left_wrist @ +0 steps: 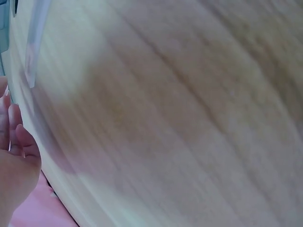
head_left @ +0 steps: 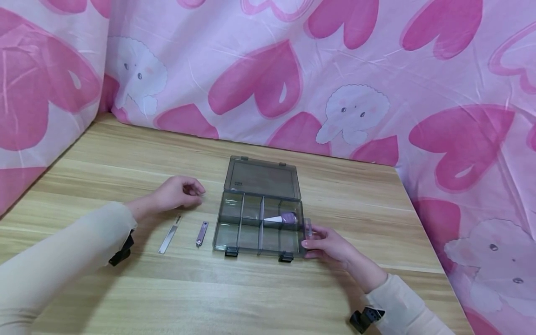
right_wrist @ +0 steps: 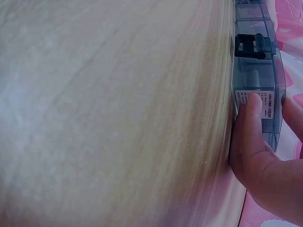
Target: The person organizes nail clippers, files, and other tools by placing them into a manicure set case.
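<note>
1. The grey translucent compartment box stands open on the wood-grain table, in front of the person. Its long axis runs left to right, turned slightly, and its two black latches face the person; the lid is folded back, away from them.
2. The purple nail polish bottle lies on its side in the right half of the box, its long axis nearly left to right. The white tapered cap points left; whether the bottle sits inside one compartment or across a divider is hard to tell.
3. The purple nail clipper lies just left of the box, its long axis running mostly front to back, its far end leaning right.
4. The metal nail file lies further left, more slanted, its bright plain end towards the person and its dark-marked end away.
5. The right hand grips the box at its right end. The forearm reaches in from the lower right, and the thumb lies over a white printed label on the box wall.
6. The left hand hovers beyond the file, apart from the box, fingers loosely bent inwards and pointing right, with nothing visibly held.
</note>
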`<state>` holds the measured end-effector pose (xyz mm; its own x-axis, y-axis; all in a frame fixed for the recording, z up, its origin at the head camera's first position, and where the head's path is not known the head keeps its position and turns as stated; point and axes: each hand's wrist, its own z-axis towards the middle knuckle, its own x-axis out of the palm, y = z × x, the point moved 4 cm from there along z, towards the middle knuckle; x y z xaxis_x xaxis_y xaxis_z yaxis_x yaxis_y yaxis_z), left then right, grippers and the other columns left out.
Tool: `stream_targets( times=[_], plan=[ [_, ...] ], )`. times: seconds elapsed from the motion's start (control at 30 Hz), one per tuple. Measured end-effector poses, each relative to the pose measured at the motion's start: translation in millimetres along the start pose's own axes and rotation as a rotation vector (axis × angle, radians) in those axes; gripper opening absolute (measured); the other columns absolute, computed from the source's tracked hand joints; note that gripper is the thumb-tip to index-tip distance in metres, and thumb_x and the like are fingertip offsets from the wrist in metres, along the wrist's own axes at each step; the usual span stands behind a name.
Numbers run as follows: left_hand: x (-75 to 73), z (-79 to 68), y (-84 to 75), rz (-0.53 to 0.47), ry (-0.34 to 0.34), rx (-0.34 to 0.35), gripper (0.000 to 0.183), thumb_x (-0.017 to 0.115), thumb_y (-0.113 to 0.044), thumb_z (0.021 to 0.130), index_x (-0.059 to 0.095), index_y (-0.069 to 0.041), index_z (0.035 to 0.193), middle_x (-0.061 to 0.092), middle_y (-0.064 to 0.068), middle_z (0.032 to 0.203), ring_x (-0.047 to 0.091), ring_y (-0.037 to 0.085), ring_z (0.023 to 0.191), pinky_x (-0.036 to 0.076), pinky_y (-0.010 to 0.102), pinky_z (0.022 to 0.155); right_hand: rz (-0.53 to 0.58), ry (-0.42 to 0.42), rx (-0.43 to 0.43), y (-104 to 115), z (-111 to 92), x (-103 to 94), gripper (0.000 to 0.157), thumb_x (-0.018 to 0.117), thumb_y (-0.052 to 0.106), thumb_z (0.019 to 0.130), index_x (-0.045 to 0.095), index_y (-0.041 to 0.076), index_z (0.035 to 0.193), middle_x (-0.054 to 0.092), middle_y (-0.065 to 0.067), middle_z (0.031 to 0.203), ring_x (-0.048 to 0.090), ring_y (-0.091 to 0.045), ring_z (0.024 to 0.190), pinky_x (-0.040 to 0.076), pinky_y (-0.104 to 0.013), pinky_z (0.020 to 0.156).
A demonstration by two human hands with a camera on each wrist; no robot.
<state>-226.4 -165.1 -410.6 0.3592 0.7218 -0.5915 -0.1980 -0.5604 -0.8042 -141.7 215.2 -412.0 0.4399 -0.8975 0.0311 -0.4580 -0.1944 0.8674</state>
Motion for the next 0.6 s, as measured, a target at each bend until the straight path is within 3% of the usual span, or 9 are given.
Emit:
stream_targets(
  times=[0.6],
  plan=[
    [-10.6,-3.0,-17.6,-0.018,-0.040,0.041,0.021,0.066,0.001,0.081,0.064,0.005,0.102,0.066,0.016,0.095,0.056,0.016,0.083,0.048,0.016,0.071,-0.007,-0.005,0.006,-1.3,0.5,-2.0,0.070,0.058,-0.001,0.087,0.018,-0.013,0.142,0.057,-0.001,0.092,0.060,-0.009,0.081,0.056,-0.026,0.075]
  ],
)
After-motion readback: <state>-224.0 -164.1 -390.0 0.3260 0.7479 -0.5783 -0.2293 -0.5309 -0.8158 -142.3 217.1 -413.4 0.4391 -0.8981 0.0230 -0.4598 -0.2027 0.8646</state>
